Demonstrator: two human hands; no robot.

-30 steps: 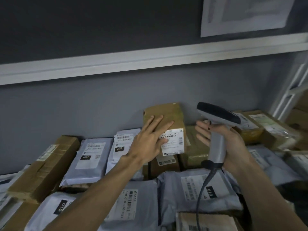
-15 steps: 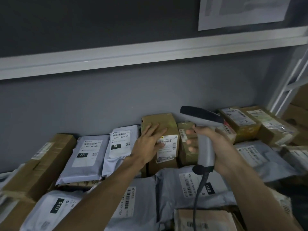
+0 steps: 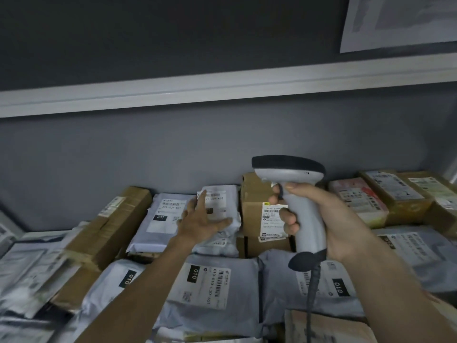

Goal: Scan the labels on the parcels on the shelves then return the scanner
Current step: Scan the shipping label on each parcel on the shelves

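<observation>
A long brown cardboard box (image 3: 108, 226) leans at the left. Beside it, the left hand (image 3: 200, 221) reaches with fingers spread over a grey plastic mailer bag (image 3: 220, 206). Further right, the right hand (image 3: 319, 219) grips the grey corded handheld scanner (image 3: 296, 194) upright before a labelled brown carton (image 3: 254, 219).

There are two hands, the left hand (image 3: 201, 222) and the right hand (image 3: 329, 219). There is one scanner (image 3: 294, 194). I count about six brown boxes (image 3: 257, 194) and about eight grey bags (image 3: 163, 219). One paper sheet (image 3: 395, 18) hangs up high.
</observation>
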